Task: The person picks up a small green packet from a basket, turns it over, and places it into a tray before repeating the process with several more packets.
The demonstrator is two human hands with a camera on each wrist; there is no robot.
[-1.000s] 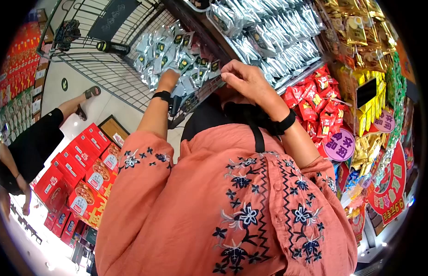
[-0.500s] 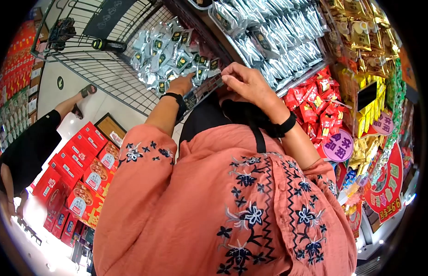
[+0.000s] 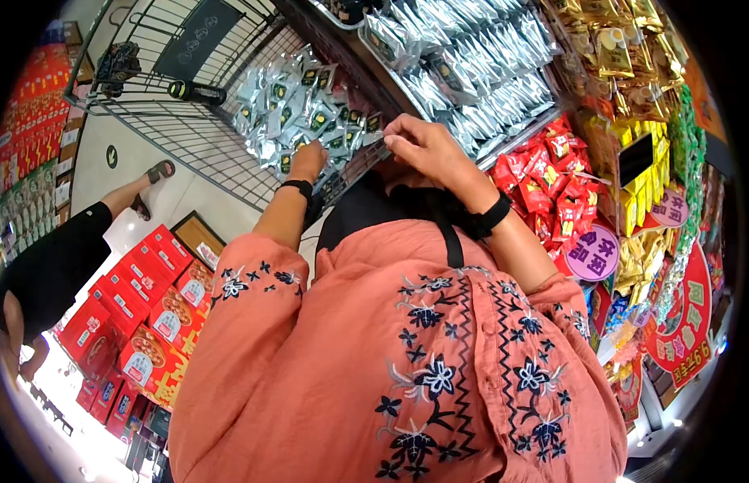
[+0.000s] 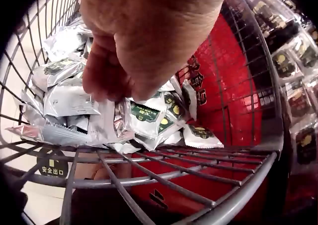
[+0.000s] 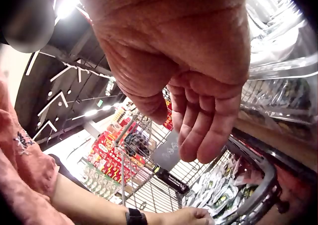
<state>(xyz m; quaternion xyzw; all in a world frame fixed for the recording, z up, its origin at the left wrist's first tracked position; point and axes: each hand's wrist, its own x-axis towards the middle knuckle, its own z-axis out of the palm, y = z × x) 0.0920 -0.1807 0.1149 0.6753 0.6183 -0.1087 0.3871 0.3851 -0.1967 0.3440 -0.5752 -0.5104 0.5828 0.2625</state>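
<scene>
Many small silver packets point(image 3: 282, 105) with dark green labels lie heaped in a wire shopping cart point(image 3: 177, 129). My left hand point(image 3: 308, 161) is down at the near side of the heap. In the left wrist view its bent fingers point(image 4: 102, 86) and thumb meet at the top of an upright silver packet point(image 4: 102, 123); part of the grip is hidden behind the hand. My right hand point(image 3: 431, 149) hovers near the cart's right corner, beside the display. The right wrist view shows its fingers point(image 5: 191, 143) loosely bent over an empty palm.
A bin of silver packets point(image 3: 487, 72) stands right of the cart, with red packets point(image 3: 552, 181) nearer me. A black bottle-like item point(image 3: 196, 91) lies at the cart's far left. Red boxes point(image 3: 125, 290) are stacked left; a person in black point(image 3: 56, 253) stands beyond them.
My left hand shifted right across the packets with a finger stretched out, then came back left with its fingers bent. The right hand has stayed nearly still.
</scene>
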